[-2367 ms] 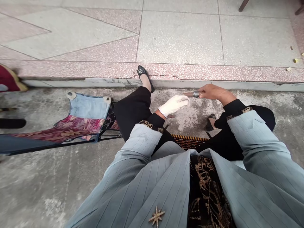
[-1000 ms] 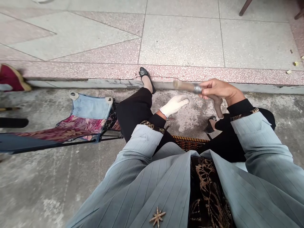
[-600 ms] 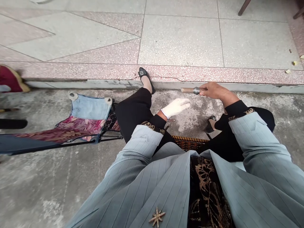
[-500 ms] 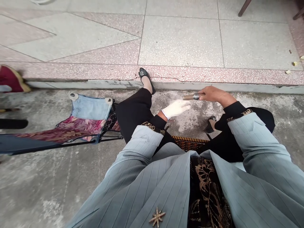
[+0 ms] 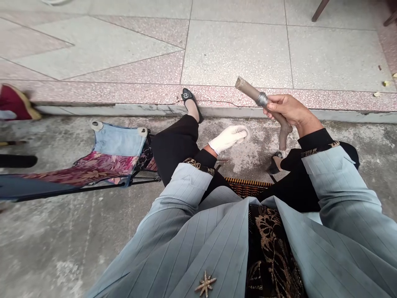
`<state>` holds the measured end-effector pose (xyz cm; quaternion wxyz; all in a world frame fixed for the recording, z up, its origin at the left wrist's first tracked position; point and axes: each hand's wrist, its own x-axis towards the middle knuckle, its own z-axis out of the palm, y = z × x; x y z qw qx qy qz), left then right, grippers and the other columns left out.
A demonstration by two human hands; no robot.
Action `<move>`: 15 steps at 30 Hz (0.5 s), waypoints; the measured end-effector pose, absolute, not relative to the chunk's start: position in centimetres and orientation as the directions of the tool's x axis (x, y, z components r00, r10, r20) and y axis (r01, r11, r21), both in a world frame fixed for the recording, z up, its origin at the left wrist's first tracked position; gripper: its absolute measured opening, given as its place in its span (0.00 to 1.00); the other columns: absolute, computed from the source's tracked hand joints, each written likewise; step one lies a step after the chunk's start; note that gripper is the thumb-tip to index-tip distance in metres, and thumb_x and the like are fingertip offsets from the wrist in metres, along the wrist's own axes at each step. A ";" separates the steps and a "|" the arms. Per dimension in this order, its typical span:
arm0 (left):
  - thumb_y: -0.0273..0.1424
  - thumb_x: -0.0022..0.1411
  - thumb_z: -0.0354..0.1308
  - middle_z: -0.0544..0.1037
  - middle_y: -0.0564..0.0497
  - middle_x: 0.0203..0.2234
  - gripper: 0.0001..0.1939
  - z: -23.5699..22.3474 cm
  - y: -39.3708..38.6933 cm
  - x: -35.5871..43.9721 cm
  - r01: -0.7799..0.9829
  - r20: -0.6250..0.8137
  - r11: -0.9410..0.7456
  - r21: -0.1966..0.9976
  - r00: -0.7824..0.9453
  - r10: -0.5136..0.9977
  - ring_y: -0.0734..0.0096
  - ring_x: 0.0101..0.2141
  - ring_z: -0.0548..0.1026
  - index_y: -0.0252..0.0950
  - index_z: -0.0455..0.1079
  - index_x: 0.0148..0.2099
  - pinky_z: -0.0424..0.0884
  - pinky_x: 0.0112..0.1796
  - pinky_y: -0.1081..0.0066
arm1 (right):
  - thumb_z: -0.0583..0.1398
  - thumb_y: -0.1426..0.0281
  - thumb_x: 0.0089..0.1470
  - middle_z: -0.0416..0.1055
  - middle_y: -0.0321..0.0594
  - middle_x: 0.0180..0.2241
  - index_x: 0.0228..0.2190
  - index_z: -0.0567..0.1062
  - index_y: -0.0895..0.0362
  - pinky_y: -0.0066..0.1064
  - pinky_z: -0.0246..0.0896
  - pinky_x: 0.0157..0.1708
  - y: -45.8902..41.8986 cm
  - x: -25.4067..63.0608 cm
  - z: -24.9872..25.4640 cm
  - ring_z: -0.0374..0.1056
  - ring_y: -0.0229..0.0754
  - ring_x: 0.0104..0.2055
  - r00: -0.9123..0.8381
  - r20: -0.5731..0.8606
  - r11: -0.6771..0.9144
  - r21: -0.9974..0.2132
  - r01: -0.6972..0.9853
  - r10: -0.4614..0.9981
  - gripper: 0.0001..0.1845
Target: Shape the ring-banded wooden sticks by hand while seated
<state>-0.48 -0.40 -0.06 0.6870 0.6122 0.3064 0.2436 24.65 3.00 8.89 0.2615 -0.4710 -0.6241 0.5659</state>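
Observation:
My right hand [image 5: 285, 109], bare, is closed round a crooked brown wooden stick [image 5: 248, 90]. Silvery wire [image 5: 262, 99] is wound in a tight band about the stick, just beyond my fingertips. The stick's bent end points down below my hand, and its straight end slants up to the left. In a white knit glove, my left hand [image 5: 229, 137] is lower and to the left, its fingers curled round a pale ring-shaped coil of wire [image 5: 247, 133]. A faint thin strand rises from the coil towards the stick. The glove hides much of the coil.
A folding chair [image 5: 114, 142] with blue and floral cloth stands at the left. A low step [image 5: 139, 109] with a tiled top runs across in front of my feet. Another person's red shoe [image 5: 15, 103] is at the far left. Woven seat edging [image 5: 248, 186] shows beneath me.
My right hand has lifted and tilted the stick, bringing its bent end into view. My left hand has turned slightly, so the coil shows, and is now apart from the stick.

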 end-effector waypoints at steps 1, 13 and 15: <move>0.43 0.64 0.56 0.63 0.57 0.17 0.17 0.1 -0.5 -0.4 0.062 -0.122 0.112 0.992 0.707 0.697 0.81 0.18 0.58 0.32 0.69 0.34 0.56 0.22 0.76 | 0.65 0.57 0.52 0.73 0.39 0.29 0.45 0.80 0.59 0.29 0.60 0.30 3.0 24.5 8.7 0.63 0.35 0.28 -0.334 -0.220 -0.100 -0.935 0.341 0.916 0.23; 0.41 0.63 0.52 0.70 0.54 0.24 0.17 0.9 -0.6 -0.3 0.390 -0.162 -0.184 0.902 0.702 0.693 0.76 0.25 0.65 0.33 0.72 0.36 0.60 0.29 0.75 | 0.61 0.63 0.54 0.76 0.43 0.34 0.40 0.82 0.57 0.33 0.54 0.32 2.7 22.8 7.8 0.66 0.42 0.32 -0.299 -0.467 0.132 -0.356 0.925 0.832 0.15; 0.41 0.63 0.52 0.70 0.54 0.23 0.16 1.1 -0.5 -0.4 0.409 -0.156 -0.202 0.890 0.688 0.708 0.76 0.24 0.65 0.32 0.73 0.36 0.60 0.29 0.75 | 0.62 0.61 0.54 0.76 0.44 0.34 0.41 0.82 0.56 0.34 0.55 0.32 2.5 22.7 7.8 0.66 0.43 0.31 -0.326 -0.528 0.169 -0.323 0.931 0.784 0.16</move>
